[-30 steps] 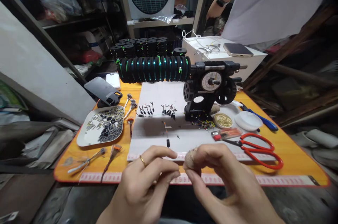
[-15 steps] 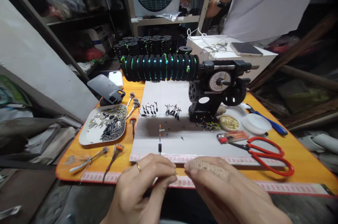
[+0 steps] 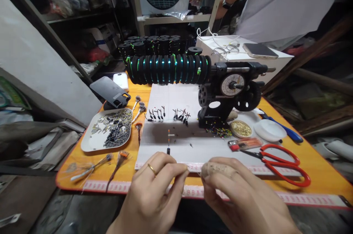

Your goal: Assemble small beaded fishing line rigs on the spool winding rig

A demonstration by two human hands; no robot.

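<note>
My left hand [image 3: 161, 188], with a gold ring, is closed in a pinch near the front table edge. What its fingertips hold is too small to make out. Facing it a short gap away, my right hand [image 3: 237, 190] is also pinched, its index finger wrapped in beige tape. A faint thin strand [image 3: 199, 172] shows at the right fingertips. Just beyond the left knuckles, a small rig with an orange-and-black stem [image 3: 168, 140], a white crosspiece and a black cylinder [image 3: 168, 151] lies on the white board [image 3: 154, 156].
Black spools [image 3: 168, 69] fill a geared winder [image 3: 231, 94]. Red-handled scissors [image 3: 286, 164], a dish of gold bits [image 3: 241, 129] and a cutter [image 3: 245, 144] lie right. At left are a tray of small parts [image 3: 87, 142] and wire bundles [image 3: 120, 162]. A person [image 3: 281, 6] stands behind.
My hands have drawn slightly farther apart, the right one shifting right. My left fingertips have risen a little, and the gold speck seen there earlier is now hidden. The view has shifted slightly.
</note>
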